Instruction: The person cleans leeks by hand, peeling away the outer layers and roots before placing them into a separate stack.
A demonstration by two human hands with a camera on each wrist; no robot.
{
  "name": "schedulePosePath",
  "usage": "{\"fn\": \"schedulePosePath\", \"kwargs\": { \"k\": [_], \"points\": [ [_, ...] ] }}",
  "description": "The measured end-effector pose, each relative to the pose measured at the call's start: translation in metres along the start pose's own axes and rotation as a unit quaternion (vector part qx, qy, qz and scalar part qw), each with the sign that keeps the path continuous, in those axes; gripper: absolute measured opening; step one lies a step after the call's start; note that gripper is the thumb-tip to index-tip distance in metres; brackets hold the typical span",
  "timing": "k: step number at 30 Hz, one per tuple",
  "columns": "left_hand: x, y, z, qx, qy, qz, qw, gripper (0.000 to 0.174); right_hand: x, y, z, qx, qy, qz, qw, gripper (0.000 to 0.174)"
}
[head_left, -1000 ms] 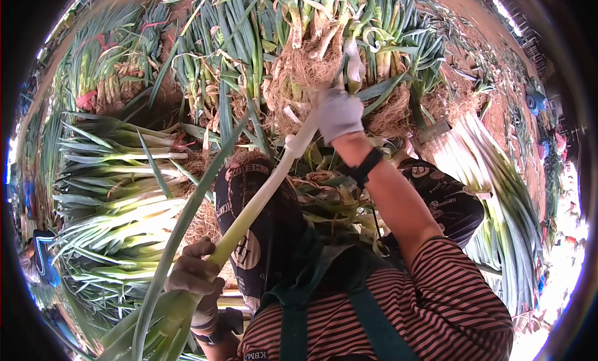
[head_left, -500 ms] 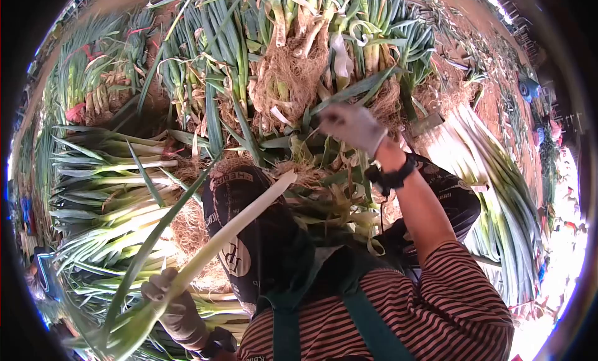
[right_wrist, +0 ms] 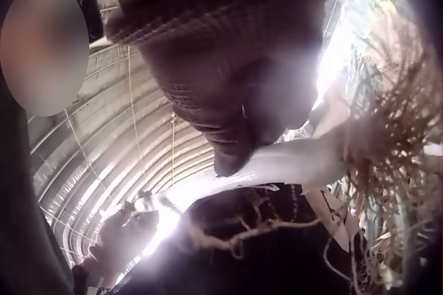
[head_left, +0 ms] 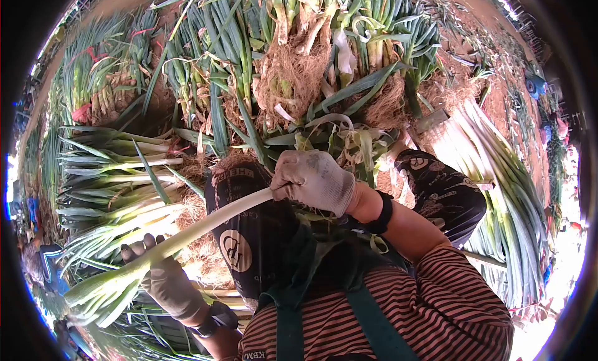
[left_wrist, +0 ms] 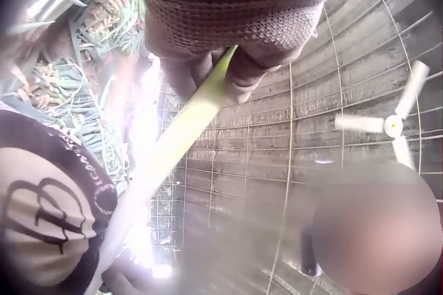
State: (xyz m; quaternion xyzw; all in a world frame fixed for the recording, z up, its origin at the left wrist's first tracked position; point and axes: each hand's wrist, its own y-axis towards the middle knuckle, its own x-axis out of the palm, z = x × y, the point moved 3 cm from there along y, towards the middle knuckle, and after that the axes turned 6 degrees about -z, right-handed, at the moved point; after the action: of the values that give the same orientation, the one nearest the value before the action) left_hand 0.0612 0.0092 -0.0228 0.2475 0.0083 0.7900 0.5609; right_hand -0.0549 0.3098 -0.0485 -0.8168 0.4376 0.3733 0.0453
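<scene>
A long leek point(head_left: 205, 224) with a white stalk and green leaves lies slanted across my lap. My gloved right hand point(head_left: 285, 188) grips its white root end. My gloved left hand point(head_left: 142, 249), at the lower left, holds it where the stalk turns green, and the leaves point(head_left: 99, 292) stick out past that hand. In the left wrist view the glove fingers point(left_wrist: 208, 67) curl round the pale green stalk point(left_wrist: 180, 136). The right wrist view shows the glove point(right_wrist: 235, 101) over the white stalk point(right_wrist: 291, 160), with stringy roots point(right_wrist: 387, 129) beside it.
Heaps of untrimmed leeks with tangled roots point(head_left: 293, 68) lie ahead on the ground. Rows of cleaned leeks are stacked at the left point(head_left: 112, 168) and at the right point(head_left: 498, 187). My knees in dark printed trousers point(head_left: 442, 193) frame the work. A ribbed arched roof with a fan point(left_wrist: 394, 125) is overhead.
My right hand has come back from the root heap and taken hold of the leek's white end. The leek has tilted flatter, and my left hand has shifted left along it.
</scene>
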Motion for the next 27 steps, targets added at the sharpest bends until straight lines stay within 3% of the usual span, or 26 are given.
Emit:
{"fn": "schedulePosePath", "kwargs": {
  "k": [3,8,11,15,18,22,23,24,25,27],
  "points": [
    [-0.019,0.008,-0.010,0.020,-0.036,-0.065,0.997,0.058,-0.002,0.001,-0.006,0.019,-0.047,-0.012,0.999,0.017],
    [-0.006,0.012,-0.007,0.017,-0.017,-0.013,1.000,0.053,-0.005,-0.007,-0.023,-0.002,-0.213,-0.080,0.974,0.021],
    [0.006,0.012,-0.005,0.020,0.005,0.007,1.000,0.050,-0.007,-0.015,-0.039,-0.056,-0.073,-0.095,0.991,0.026],
    [0.016,0.008,-0.001,0.008,0.046,0.037,0.998,0.048,-0.014,0.001,-0.046,-0.052,-0.097,0.000,0.994,0.030],
    [0.010,0.008,-0.002,0.015,0.032,0.028,0.999,0.046,0.000,0.010,-0.031,-0.070,-0.059,0.011,0.996,0.036],
    [-0.001,0.008,-0.004,0.052,0.075,0.029,0.995,0.041,0.034,0.001,-0.048,-0.096,-0.112,-0.055,0.988,0.020],
    [-0.022,0.017,-0.003,0.056,0.126,0.077,0.987,0.042,0.033,0.001,-0.061,-0.090,-0.166,-0.092,0.978,0.011],
    [-0.033,0.032,0.004,0.059,0.177,0.128,0.974,0.043,0.029,0.002,-0.059,-0.095,-0.129,-0.058,0.985,0.009],
    [-0.036,0.049,0.017,0.072,0.351,0.092,0.929,0.040,0.024,0.000,-0.053,-0.101,-0.090,-0.025,0.990,0.007],
    [-0.017,0.088,0.049,0.132,0.674,0.073,0.723,0.038,0.009,-0.006,-0.032,-0.064,-0.032,0.038,0.997,0.007]
  ]
}}
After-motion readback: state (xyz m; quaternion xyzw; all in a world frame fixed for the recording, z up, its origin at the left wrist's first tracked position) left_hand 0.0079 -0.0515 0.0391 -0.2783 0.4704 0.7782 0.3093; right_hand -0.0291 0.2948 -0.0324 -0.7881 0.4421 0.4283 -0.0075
